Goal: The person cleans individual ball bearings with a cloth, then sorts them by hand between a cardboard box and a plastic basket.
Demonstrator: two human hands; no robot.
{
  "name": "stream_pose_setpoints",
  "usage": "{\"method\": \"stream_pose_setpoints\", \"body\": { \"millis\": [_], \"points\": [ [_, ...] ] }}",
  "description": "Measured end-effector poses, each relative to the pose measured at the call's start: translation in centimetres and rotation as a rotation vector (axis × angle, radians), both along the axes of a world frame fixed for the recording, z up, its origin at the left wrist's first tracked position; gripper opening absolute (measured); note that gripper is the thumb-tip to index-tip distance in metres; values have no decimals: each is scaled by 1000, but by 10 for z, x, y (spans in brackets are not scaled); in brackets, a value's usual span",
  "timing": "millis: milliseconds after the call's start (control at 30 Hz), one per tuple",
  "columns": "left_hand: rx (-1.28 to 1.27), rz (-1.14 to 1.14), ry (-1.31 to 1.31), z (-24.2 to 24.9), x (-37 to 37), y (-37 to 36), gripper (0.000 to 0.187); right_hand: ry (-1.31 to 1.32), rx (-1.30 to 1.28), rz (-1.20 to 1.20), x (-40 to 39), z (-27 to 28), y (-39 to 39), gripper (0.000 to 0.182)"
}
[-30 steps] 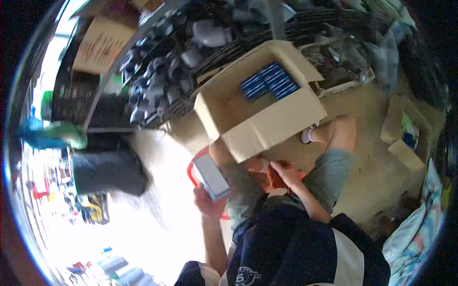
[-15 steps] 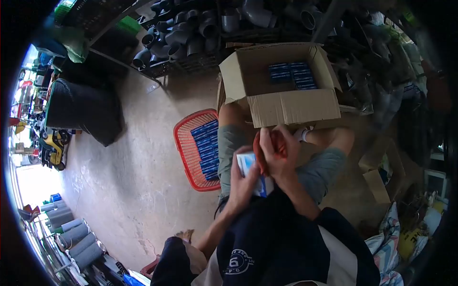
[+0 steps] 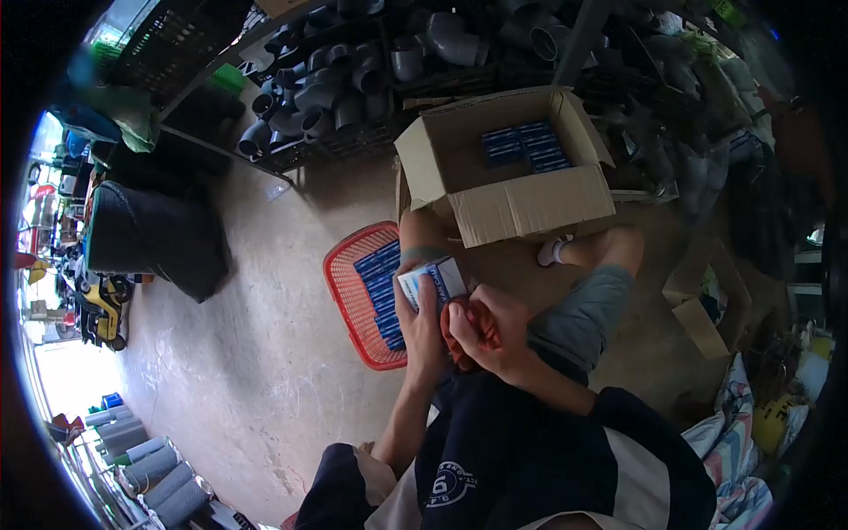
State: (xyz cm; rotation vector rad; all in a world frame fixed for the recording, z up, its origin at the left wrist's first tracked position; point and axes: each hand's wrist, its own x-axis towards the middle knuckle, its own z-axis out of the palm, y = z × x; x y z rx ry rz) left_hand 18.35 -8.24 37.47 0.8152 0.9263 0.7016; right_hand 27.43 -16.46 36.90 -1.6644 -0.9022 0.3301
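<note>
My left hand (image 3: 423, 322) is closed around a small white and blue box (image 3: 433, 284), thumb across its face. Bunched in my right hand (image 3: 502, 334) is a red cloth (image 3: 473, 336), pressed close against the lower right side of that box. Left of my leg stands a red plastic basket (image 3: 344, 309) with rows of small blue boxes (image 3: 378, 278) in it. In front of me an open cardboard carton (image 3: 537, 205) holds several more blue boxes (image 3: 527, 147) toward its right side.
Grey pipe elbows (image 3: 340, 84) fill black crates at the back. A dark rolled sheet (image 3: 150, 230) stands at the left. A smaller open carton (image 3: 702, 322) sits at the right, with striped sacks (image 3: 729, 415) nearer me. Mesh rolls (image 3: 163, 477) lie lower left.
The box has come up and left, turning so that its printed side shows. The hand with the red cloth has moved down and left against it. The camera view has shifted slightly.
</note>
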Motion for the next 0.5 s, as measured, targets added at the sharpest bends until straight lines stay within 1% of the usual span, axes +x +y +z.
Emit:
{"method": "stream_pose_setpoints", "body": {
  "millis": [67, 100, 133, 167, 233, 267, 300, 333, 367, 433, 467, 500],
  "points": [
    [94, -144, 171, -16, -7, -9, 40, 76, 34, -7, 9, 5, 1, 29],
    [203, -228, 145, -18, -11, -16, 41, 122, 51, -12, 11, 8, 3, 29],
    [312, -304, 113, -16, -13, -22, 42, 312, 132, -56, 21, 19, 12, 27],
    [263, -281, 81, -10, -10, -32, 43, 420, 162, -64, 25, 25, 16, 26],
    [267, -271, 126, -5, -7, -32, 42, 621, 224, -73, 30, 35, 20, 26],
    [197, -201, 25, -6, -4, -28, 44, 659, 192, -155, 22, 22, 20, 26],
    [128, -130, -78, -6, -1, -23, 46, 695, 162, -234, 7, -5, 18, 26],
    [25, -123, -92, 0, -3, -18, 52, 707, 134, -269, -4, -15, 11, 26],
    [75, -107, -36, -1, -3, -18, 50, 719, 108, -303, -14, -26, 4, 27],
    [188, -78, 76, -5, -2, -13, 46, 690, 68, -247, -17, -28, -5, 27],
    [271, -166, 194, -5, -5, -11, 49, 677, 39, -205, -16, -28, -9, 27],
    [208, -196, 142, -10, -11, -8, 51, 666, -3, -137, -10, -22, -13, 27]
  ]
}}
